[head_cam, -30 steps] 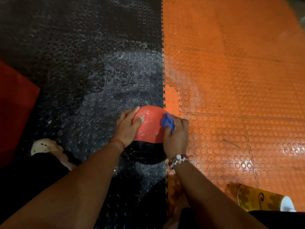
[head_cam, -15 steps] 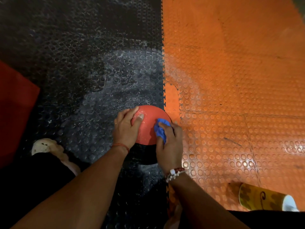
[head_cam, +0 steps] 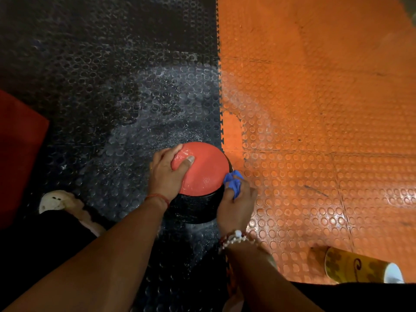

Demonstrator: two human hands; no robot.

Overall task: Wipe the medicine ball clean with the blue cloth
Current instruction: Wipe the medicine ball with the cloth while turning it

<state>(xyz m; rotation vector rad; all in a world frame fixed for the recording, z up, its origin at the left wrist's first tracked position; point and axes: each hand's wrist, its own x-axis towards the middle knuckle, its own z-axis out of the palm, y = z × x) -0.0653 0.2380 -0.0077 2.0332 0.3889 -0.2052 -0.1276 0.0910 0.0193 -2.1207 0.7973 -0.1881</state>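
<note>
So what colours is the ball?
The ball is red on its upper part and black below; the head view shows it.

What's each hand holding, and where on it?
Right hand grips the bunched blue cloth against the right edge of the medicine ball. Left hand grips the ball's left side, thumb on the red top.

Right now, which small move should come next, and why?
Probably sweep the blue cloth leftward over the red top of the medicine ball: the right hand grips it at the ball's right edge, while the left hand holds the left side.
</note>
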